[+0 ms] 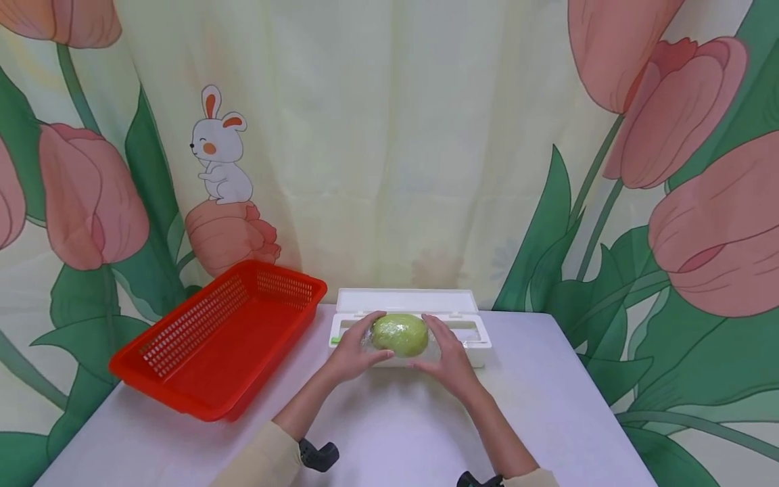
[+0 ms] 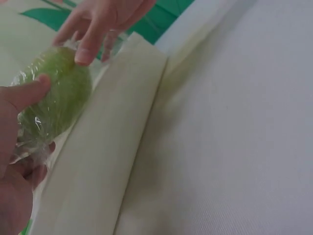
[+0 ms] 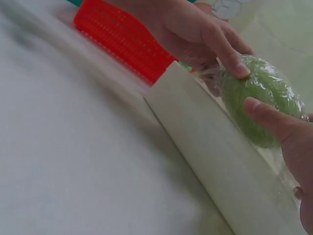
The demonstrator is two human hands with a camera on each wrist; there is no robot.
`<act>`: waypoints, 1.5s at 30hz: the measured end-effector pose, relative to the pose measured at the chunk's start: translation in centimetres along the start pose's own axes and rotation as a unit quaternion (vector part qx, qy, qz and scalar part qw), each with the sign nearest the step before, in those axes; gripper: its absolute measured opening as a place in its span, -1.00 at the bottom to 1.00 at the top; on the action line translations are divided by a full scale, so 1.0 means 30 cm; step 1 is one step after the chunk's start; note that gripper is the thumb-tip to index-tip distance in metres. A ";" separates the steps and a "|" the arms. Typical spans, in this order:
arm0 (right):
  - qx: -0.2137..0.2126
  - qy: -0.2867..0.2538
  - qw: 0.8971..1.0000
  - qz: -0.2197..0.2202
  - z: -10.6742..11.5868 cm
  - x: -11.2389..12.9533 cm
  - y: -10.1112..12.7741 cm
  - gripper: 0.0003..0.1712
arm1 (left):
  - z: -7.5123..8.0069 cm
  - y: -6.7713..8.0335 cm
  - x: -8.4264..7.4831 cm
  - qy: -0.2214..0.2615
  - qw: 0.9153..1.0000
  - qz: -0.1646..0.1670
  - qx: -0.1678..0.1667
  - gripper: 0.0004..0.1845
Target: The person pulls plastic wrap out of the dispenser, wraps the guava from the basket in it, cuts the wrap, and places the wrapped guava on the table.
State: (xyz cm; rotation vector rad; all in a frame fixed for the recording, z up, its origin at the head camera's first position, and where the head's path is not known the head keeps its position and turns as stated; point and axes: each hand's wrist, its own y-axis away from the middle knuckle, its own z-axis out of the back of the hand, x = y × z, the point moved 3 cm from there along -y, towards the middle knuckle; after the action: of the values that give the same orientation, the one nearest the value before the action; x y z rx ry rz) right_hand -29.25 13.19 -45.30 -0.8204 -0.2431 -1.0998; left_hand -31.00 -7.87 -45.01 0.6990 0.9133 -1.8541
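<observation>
The round green fruit wrapped in clear plastic film (image 1: 399, 334) is held between two hands. The left hand (image 1: 354, 352) is curled round the left end of the fruit, with the thumb (image 2: 30, 90) pressed on top and the other fingers tucked under the crinkled film. The right hand (image 1: 447, 352) is cupped on the right end, and its thumb (image 3: 268, 116) is laid against the side of the fruit. The film is seen pulled tight over the green skin, with loose folds bunched by the left fingers.

The fruit is rested on top of a long white plastic film-cutter box (image 1: 475, 338), near the middle of it. The lid of the box is folded open toward the far side. The box is placed at the far edge of a white table (image 1: 548, 406).

A red plastic basket with slotted sides (image 1: 219, 338) is set on the table just left of the box, and one far corner is close to the box. A curtain with pink tulips and a white rabbit (image 1: 389, 135) is hung behind the table.
</observation>
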 end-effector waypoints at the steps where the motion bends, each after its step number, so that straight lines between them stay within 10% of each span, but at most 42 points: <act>1: 0.002 -0.001 1.000 -0.008 -0.005 -0.005 0.001 0.09 | 0.000 0.004 0.002 0.002 1.000 0.004 0.001 -0.16; 15: -0.018 -0.066 0.997 -0.031 -0.036 -0.023 0.009 -0.07 | -0.010 0.034 0.057 0.007 0.997 -0.052 -0.050 -0.09; 45: -0.040 -0.112 0.988 -0.103 -0.012 0.016 -0.055 -0.19 | 0.030 -0.005 0.011 0.051 0.996 -0.017 -0.076 -0.22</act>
State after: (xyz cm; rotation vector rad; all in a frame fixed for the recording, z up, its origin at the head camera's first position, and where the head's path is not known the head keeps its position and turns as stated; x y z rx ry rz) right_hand -30.54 12.29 -44.51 -1.0081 -0.4836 -1.2156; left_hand -31.34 -8.73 -44.71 0.6927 1.1258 -1.7700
